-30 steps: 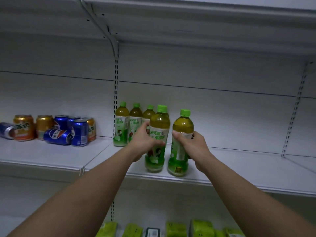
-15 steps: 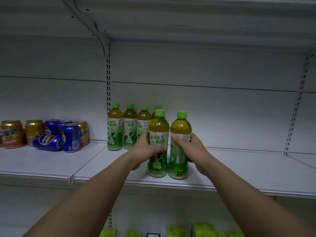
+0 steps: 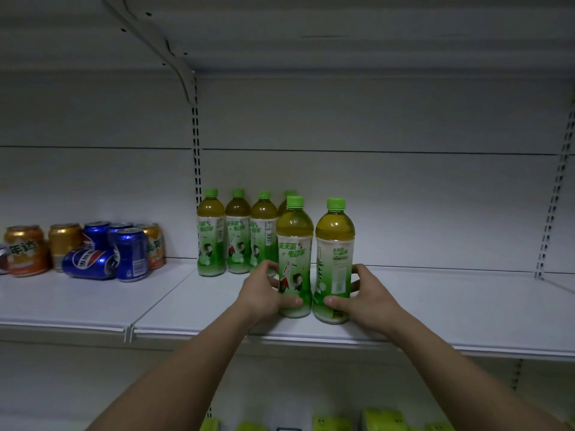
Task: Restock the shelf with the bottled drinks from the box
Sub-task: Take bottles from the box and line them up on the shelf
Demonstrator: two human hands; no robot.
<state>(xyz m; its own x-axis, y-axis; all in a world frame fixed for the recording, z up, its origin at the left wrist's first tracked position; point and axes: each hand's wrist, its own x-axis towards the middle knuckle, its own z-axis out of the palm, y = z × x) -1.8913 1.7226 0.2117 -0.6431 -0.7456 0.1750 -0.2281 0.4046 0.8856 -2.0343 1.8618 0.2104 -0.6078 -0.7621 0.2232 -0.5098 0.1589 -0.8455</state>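
Upright, two smooth plastic bottles (image 3: 314, 259) stand gripped on the shelf (image 3: 435, 312).

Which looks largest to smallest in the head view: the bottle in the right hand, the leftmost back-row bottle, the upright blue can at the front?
1. Bottle in the right hand, though nearness to the camera enlarges it.
2. Leftmost back-row bottle, seemingly the same product.
3. Upright blue can, clearly shortest.

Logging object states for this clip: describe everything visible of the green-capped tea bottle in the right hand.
The clear plastic bottle of amber tea has a bright green screw cap and a green-and-white printed label. It stands upright on the white metal shelf near its front edge, close beside the matching bottle. The right hand wraps its lower part, thumb across the front.
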